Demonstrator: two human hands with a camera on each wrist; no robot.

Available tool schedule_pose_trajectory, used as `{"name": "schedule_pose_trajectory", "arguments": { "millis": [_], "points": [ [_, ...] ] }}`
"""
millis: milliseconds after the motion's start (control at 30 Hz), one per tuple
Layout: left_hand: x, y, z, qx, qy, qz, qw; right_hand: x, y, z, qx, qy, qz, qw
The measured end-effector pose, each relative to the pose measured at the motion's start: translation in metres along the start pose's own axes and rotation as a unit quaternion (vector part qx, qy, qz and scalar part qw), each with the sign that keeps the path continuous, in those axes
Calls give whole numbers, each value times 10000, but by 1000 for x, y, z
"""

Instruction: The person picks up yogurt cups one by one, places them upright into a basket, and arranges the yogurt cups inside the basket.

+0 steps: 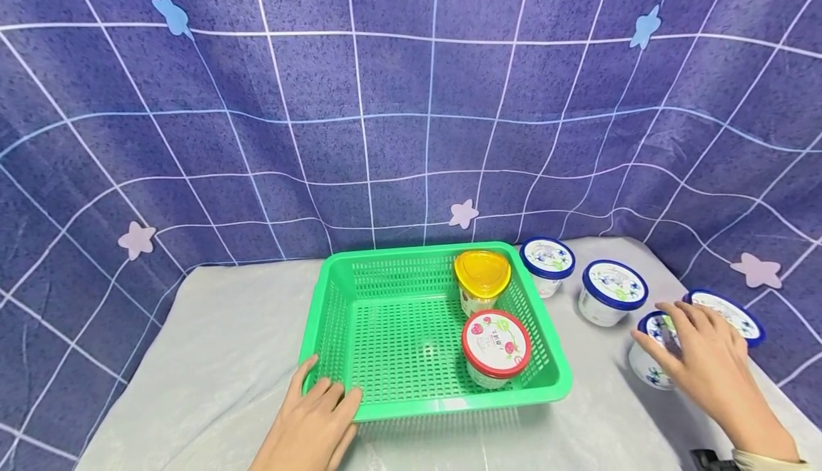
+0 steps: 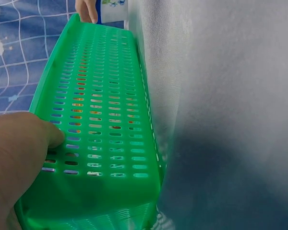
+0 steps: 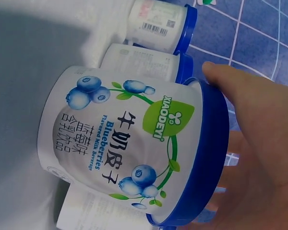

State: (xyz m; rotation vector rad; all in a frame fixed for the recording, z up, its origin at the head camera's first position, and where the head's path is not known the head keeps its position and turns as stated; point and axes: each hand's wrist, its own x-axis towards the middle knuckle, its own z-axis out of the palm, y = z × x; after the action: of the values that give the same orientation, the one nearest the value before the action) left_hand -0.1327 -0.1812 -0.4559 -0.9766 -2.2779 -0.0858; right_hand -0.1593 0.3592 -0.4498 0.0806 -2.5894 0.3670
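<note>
My left hand (image 1: 315, 414) grips the front left corner of a green plastic basket (image 1: 443, 405), fingers over the rim and thumb against its outer side. Inside, at the basket's right, stand a cup with a yellow lid (image 1: 483, 275) and a cup with a red lid (image 1: 496, 342). Over at the right, my right hand (image 1: 713, 357) spans the blue lid of a blueberry milk cup (image 3: 120, 139), its thumb at one edge of the lid and the fingers spread beyond the other. Part of that lid is hidden under the hand in the head view.
Other blue-lidded cups stand around that one: one beside the basket (image 1: 547, 260), a second farther right (image 1: 614, 289), a third partly behind my right hand (image 1: 738, 317). A pale cloth (image 1: 237, 335) covers the table, and a blue gridded curtain (image 1: 398, 143) hangs behind.
</note>
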Motion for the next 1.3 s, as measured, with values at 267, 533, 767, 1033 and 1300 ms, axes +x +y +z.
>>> {"name": "schedule_pose_trajectory", "arguments": {
  "millis": [267,533,767,1033,1300],
  "points": [
    [-1,0,0,-5,45,21,10000,2,1,1,-38,543,-636,9965],
    [-2,1,-1,32,-113,-58,9999,-1,-10,-1,385,342,-187,9985],
    [0,1,-3,-16,-171,-45,9998,2,-20,-5,530,508,-411,9965],
    [-2,0,-3,-33,-120,-36,9999,2,-33,-9,725,521,-629,9940],
    [-1,1,-3,-38,-3,4,10000,7,-56,-32,863,785,-920,9889]
  ]
}}
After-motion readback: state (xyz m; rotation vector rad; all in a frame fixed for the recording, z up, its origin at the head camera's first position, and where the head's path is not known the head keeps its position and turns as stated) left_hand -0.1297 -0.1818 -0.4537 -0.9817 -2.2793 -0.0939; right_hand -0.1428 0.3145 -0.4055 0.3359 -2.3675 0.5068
